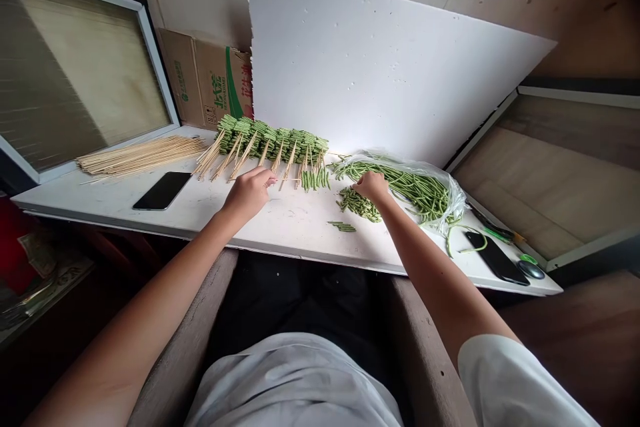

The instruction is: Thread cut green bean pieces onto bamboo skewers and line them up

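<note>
The left hand [247, 191] pinches the blunt-looking end of a thin, straight wooden skewer [285, 179], whose long axis runs nearly level from left to right above the white desk [280, 230], its far end pointing right. Short green bean pieces [315, 179] sit side by side on that end, each lying crosswise to the stick. The right hand [371, 185] has its fingers bent down at a loose heap of cut beans [357, 205]; whether it grips a piece cannot be told. A few stubby pieces [343, 226] lie in a small row nearer the front edge. Behind the left hand, loaded skewers [273, 137] are stacked in a knobbly green bank, bare sticks slanting towards the person. Smooth, pale bare skewers [143, 155] fan out at the left, near a glossy black phone [163, 191]. Long, slender beans [423, 190] spill from a crinkled clear plastic bag [454, 199] on the right. A brown cardboard carton [207, 80] carries green characters resembling 北大荒 and red ones starting 花生, beside a white foam board [390, 67] with ragged edges.
</note>
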Motion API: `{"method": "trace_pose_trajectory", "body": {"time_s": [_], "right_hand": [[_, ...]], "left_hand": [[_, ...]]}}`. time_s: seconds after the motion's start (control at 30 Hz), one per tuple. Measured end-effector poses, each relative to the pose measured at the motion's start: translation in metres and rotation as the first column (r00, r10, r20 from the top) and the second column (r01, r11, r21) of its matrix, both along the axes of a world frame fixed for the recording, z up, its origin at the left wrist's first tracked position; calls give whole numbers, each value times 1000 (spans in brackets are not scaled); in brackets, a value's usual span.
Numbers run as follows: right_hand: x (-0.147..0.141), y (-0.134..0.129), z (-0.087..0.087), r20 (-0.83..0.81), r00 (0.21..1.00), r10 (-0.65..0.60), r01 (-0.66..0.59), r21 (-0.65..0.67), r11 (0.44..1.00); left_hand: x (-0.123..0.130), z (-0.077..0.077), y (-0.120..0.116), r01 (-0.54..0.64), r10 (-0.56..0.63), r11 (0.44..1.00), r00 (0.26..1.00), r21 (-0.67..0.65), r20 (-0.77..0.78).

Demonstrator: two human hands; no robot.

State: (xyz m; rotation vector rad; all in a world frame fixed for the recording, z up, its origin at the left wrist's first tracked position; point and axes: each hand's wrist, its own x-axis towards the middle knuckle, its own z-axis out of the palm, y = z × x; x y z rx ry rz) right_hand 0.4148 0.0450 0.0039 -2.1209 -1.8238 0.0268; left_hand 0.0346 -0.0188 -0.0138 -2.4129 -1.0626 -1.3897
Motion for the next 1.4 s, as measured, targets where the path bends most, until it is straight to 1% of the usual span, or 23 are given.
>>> {"method": "trace_pose_trajectory", "body": {"time_s": [0.1,0.13,0.2,0.23,0.27,0.3,0.33,0.37,0.4,0.5,0.57,0.63,0.77,0.87,0.97,1.03,1.1,1.13,1.17,1.23,1.27,1.33,1.4], "right_hand": [[-3,-11,9,11,1000,-13,13,26,1000],[-4,-17,12,1,1000,20,-20,33,999],[-4,-34,16,-60,985,159,-159,7,987],[-3,-43,16,-128,955,268,-275,-37,961],[-2,-52,16,-203,907,369,-394,-98,914],[-2,-61,14,-273,856,438,-489,-158,858],[-3,-70,11,-326,817,476,-551,-199,810],[-4,-78,7,-350,797,492,-580,-216,785],[-6,-85,3,-352,793,497,-583,-205,786],[-16,-99,-9,-299,809,507,-560,-128,819],[-22,-106,-15,-248,811,530,-566,-99,818],[-25,-110,-19,-199,810,551,-573,-78,816],[-27,-117,-25,-148,833,533,-543,-30,839],[-27,-119,-28,-162,826,539,-545,8,838],[-28,-119,-27,-172,813,556,-543,120,831],[-28,-119,-25,-225,814,535,-490,228,841],[-27,-119,-21,-377,788,486,-387,311,868],[-27,-119,-19,-483,746,459,-333,326,885],[-28,-119,-17,-596,680,428,-287,321,903],[-29,-121,-14,-786,503,358,-231,277,933],[-30,-121,-12,-853,408,324,-223,251,942],[-33,-123,-10,-933,241,267,-226,213,951],[-36,-125,-8,-964,122,236,-235,203,951]], "left_hand": [[-1,0,1,7,-7,1000,1000,-8,4],[-1,0,2,8,-7,1000,1000,-10,7],[-2,0,2,9,-9,1000,1000,-16,14],[-2,0,2,10,-9,1000,1000,-20,15],[-2,0,2,9,-9,1000,1000,-23,14],[-2,0,2,9,-9,1000,1000,-26,11],[-2,0,2,10,-10,1000,1000,-26,7],[-2,0,2,11,-11,1000,1000,-26,3],[-2,-1,2,11,-11,1000,1000,-27,-2],[0,-1,1,17,-18,999,1000,-38,-23],[1,-2,1,21,-22,999,999,-45,-30],[1,-3,1,29,-30,998,999,-50,-27],[2,-5,1,53,-54,996,999,-66,-4],[4,-6,1,63,-62,995,998,-78,12],[5,-6,0,66,-66,996,998,-65,8],[5,-5,-1,66,-66,997,998,-40,4],[6,-4,-3,67,-67,998,998,-7,3],[6,-3,-4,67,-67,998,998,10,4],[7,-2,-5,67,-67,997,998,25,7],[10,-1,-8,63,-64,997,998,50,13],[11,0,-10,64,-65,996,998,57,15],[14,2,-14,75,-77,995,997,62,17],[17,4,-18,93,-95,994,995,57,24]]}}
